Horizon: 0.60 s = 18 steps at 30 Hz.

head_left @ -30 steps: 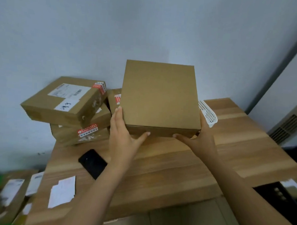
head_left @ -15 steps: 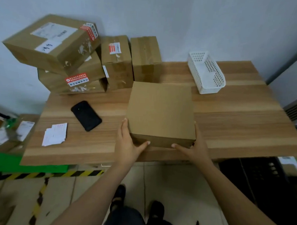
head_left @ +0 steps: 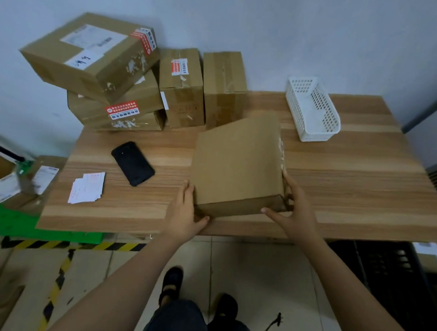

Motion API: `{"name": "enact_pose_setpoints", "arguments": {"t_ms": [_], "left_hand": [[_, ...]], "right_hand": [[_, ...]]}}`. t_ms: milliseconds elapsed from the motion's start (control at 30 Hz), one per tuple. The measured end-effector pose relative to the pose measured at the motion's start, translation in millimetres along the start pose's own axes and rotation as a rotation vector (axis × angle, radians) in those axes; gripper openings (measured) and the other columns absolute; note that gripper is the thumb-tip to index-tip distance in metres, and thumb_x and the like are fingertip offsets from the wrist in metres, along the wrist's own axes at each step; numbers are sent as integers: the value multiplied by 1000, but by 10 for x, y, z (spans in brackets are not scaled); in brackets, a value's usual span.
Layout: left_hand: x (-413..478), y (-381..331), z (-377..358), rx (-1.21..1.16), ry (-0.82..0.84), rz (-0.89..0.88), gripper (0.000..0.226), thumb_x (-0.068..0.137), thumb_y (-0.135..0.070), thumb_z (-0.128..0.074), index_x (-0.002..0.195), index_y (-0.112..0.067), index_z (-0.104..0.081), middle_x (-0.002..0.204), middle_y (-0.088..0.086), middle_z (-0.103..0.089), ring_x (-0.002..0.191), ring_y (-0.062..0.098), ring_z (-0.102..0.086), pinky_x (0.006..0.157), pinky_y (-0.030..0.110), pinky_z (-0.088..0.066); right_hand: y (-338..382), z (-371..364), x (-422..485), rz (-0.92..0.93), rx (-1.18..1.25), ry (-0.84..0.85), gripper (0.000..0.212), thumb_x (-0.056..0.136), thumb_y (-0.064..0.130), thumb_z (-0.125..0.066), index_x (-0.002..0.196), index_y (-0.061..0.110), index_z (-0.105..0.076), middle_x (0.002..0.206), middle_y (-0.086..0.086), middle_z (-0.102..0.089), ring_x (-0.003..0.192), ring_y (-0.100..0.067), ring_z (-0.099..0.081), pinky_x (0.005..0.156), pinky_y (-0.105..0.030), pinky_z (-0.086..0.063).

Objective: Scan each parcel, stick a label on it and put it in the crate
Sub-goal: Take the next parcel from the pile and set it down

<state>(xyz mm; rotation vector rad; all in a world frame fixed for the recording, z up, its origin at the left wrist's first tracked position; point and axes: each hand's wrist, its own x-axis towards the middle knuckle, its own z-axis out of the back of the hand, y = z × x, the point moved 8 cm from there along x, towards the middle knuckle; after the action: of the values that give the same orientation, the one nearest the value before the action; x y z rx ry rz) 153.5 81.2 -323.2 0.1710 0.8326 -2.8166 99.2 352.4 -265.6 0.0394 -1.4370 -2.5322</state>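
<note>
A plain brown cardboard parcel (head_left: 237,161) rests near the front edge of the wooden table (head_left: 350,171), turned slightly clockwise. My left hand (head_left: 185,214) grips its near left corner, thumb under the front face. My right hand (head_left: 293,208) holds its near right corner, where clear tape shows along the side. A black handheld scanner (head_left: 133,163) lies on the table left of the parcel. Beside it is a small pile of white labels (head_left: 87,191). A dark crate (head_left: 388,272) sits on the floor under the table's right end.
Several taped parcels (head_left: 130,86) are stacked at the back left against the wall. A white perforated basket (head_left: 312,108) stands at the back right. Green mat, more boxes and yellow-black floor tape (head_left: 58,246) lie to the left.
The parcel came down from in front of the wall onto the table's front edge, then turned slightly clockwise. Both hands stayed on its near corners. My view tilted down.
</note>
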Motion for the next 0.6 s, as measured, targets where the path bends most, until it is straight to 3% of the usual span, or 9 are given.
{"name": "enact_pose_setpoints", "arguments": {"t_ms": [133, 267, 467, 600], "left_hand": [[-43, -331, 343, -25, -91, -209, 97, 83, -42, -69, 153, -23, -5, 158, -10, 6, 144, 25, -18, 110, 40, -35], [-121, -785, 808, -61, -194, -407, 92, 85, -45, -65, 153, -31, -4, 159, -9, -2, 143, 18, -20, 111, 40, -35], [-200, -810, 1278, -12, -305, -550, 77, 87, -39, -65, 151, -26, -25, 158, 3, -17, 146, 21, -18, 114, 43, -30], [-200, -485, 1440, -5, -331, -510, 67, 86, -43, -63, 145, -23, -38, 156, -1, -25, 147, 18, -13, 116, 42, -25]], "right_hand": [[361, -20, 52, 164, -112, 21, 85, 74, 22, -82, 146, 33, -37, 147, 2, -39, 134, -13, -39, 102, -42, -47], [779, -158, 105, 293, -139, 14, 72, 75, 22, -81, 138, 32, -47, 146, 3, -41, 131, -8, -43, 103, -31, -45], [1250, -550, 256, 448, -51, 38, 53, 76, 17, -81, 125, 19, -60, 139, -1, -50, 121, -18, -56, 92, -45, -53], [1485, -785, 306, 463, -1, 55, 53, 77, 17, -80, 125, 19, -59, 137, 0, -51, 124, -13, -53, 92, -40, -54]]}}
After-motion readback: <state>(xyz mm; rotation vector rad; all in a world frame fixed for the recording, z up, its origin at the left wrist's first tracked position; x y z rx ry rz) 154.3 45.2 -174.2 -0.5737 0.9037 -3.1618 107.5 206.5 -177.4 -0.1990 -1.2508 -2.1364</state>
